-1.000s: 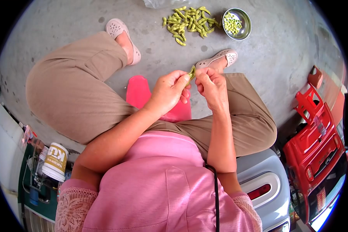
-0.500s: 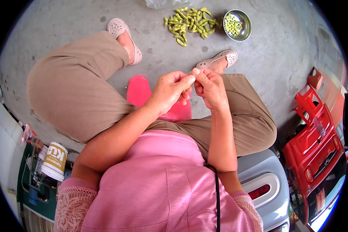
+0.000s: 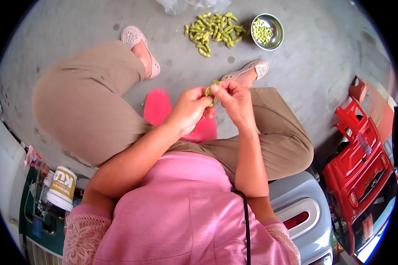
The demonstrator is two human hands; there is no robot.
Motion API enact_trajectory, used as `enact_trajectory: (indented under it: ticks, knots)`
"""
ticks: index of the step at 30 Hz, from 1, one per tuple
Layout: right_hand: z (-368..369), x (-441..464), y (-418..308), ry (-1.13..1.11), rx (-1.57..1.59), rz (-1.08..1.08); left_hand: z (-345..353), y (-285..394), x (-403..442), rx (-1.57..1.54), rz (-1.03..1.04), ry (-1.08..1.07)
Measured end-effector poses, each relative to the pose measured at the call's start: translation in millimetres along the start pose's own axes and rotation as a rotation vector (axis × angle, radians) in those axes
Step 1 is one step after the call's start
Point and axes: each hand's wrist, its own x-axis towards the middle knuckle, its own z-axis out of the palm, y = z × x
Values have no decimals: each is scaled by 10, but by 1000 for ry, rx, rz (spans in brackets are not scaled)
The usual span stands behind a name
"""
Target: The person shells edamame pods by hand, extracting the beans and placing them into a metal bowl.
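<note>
A green edamame pod (image 3: pixel 215 85) is pinched between my two hands above the gap between my knees. My left hand (image 3: pixel 186 109) closes on its lower part, fingers curled. From the other side, my right hand (image 3: pixel 238 104) grips its upper end with thumb and fingers; much of the pod is hidden. Beyond my hands, a loose pile of edamame pods (image 3: pixel 216 32) lies on the concrete floor. Right of the pile stands a round metal bowl (image 3: pixel 280 39) with shelled green beans (image 3: pixel 262 32) gathered in it.
A clear plastic bag (image 3: pixel 192 5) lies at the far edge. Something pink and smooth (image 3: pixel 157 106) shows between my legs. On the right are a red toy car (image 3: pixel 362 172) and a grey vehicle-like body (image 3: pixel 278 187). A white-and-gold tub (image 3: pixel 63 187) is at left.
My hands have shifted slightly, and the pod now shows between the fingers where it was mostly hidden. The view has tilted a little; the pile and bowl appear unchanged.
</note>
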Motion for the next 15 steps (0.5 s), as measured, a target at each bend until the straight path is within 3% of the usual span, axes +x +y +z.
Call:
enact_trajectory:
  ticks: [7,10,12,15]
  knots:
    - [60,-45,-18,-52,-15,-42,30,10,-17,143,14,74]
    - [55,-74,-27,-114,-66,-58,22,-1,-27,188,-43,37]
    - [-13,-63,-37,-191,-272,-106,56,1,-45,171,-11,72]
    - [-21,-65,-19,-193,-242,-121,43,-18,-31,170,28,90]
